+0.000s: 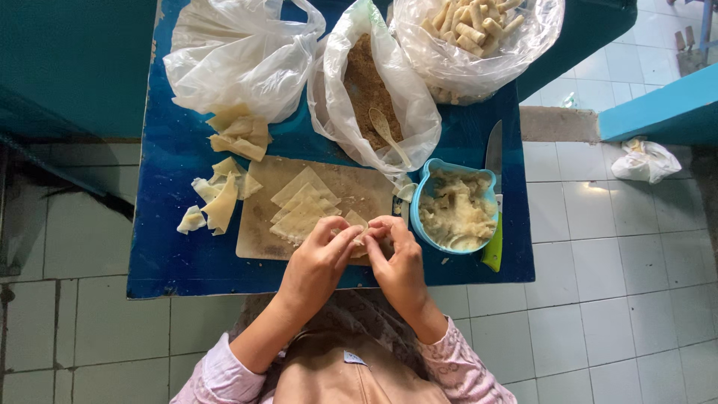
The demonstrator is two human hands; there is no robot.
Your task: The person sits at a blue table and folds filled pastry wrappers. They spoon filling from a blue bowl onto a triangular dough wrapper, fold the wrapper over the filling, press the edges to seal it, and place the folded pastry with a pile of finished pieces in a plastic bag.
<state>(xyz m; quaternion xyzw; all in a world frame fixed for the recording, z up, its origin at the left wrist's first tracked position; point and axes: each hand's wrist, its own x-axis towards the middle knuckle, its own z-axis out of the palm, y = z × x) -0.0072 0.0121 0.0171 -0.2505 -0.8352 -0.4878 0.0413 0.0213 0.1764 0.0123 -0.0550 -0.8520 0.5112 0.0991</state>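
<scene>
- Left hand (318, 262) and right hand (400, 262) pinched one dough wrapper (357, 224) together
- Rolled pieces (471, 26) sat bagged; cut wrappers (303, 206) waited on the board (258, 239)

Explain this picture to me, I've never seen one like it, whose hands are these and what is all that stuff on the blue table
One camera, worn on a person's head, looks straight down. The left hand and right hand together pinch a small dough wrapper over a wooden board on the blue table. More wrappers lie stacked on the board. Beside it stands a blue bowl of pale filling, with a green-handled knife. Behind are plastic bags: one of brown crumbs with a spoon, one of rolled pieces.
</scene>
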